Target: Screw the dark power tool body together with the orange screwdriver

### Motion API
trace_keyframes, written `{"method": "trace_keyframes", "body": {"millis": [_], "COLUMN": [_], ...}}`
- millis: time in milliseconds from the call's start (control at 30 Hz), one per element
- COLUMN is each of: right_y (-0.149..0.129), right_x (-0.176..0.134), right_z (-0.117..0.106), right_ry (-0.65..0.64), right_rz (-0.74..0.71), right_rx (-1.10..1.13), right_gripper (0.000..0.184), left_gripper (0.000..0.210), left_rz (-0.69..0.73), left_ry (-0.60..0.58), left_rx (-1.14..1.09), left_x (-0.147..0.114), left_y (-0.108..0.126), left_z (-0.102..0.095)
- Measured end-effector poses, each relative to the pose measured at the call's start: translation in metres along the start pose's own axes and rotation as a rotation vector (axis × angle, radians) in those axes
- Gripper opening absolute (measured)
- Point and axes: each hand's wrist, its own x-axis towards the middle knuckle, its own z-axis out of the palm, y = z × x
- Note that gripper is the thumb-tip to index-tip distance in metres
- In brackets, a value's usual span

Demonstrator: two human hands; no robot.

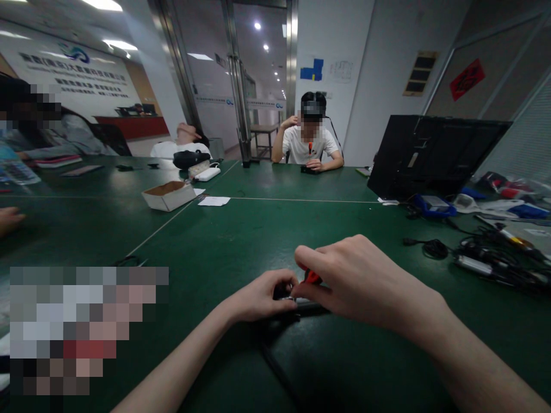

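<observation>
Low over the green table (241, 246), my two hands meet around a small dark object (312, 308) with a pale top edge. My left hand (262, 295) is closed on its left end, thumb along the near side and fingers curled behind. From above right comes my right hand (357, 281), its fingers wrapped round a tool with a red-and-black handle (311, 277). The tool's lower end is hidden by the fingertips, close to the left thumb and finger. A black cable (275, 367) runs on the table below the object, toward me.
At the right stand a large black monitor (430, 158) and a heap of black cables (495, 255). A white open box (169, 196) and paper (214, 201) lie ahead left. A person (310, 143) sits opposite; others sit at the left, one hand (9, 221) showing.
</observation>
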Motion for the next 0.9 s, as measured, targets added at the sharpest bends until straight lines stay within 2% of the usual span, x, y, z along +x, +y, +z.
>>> {"method": "trace_keyframes", "body": {"millis": [133,300,467,667,900], "right_y": [-0.0002,-0.0018,-0.0032,-0.0028,0.0], "right_x": [-0.0015,-0.0031,-0.0027,-0.0016,0.0018], "right_z": [-0.0008,-0.0041,-0.005,-0.0043,-0.0021], "right_ry": [-0.003,-0.018,-0.027,-0.015,0.023], "right_rz": [0.001,-0.039,-0.088,-0.065,-0.072], "right_rx": [-0.029,0.064,0.104,0.05,0.018], "right_gripper": [0.021,0.008,0.014,0.006,0.013], "left_gripper": [0.025,0.022,0.023,0.025,0.026], "left_rz": [0.005,0.034,0.0,-0.002,0.006], "left_ry": [0.004,0.037,0.064,0.045,0.041], "left_rx": [-0.004,0.013,0.041,0.043,0.016], "left_x": [0.0012,0.0011,-0.0016,-0.0016,-0.0009], "left_y": [-0.0034,-0.0044,0.0027,0.0035,-0.0001], "left_z": [0.0008,0.0024,0.0018,0.001,0.0024]}}
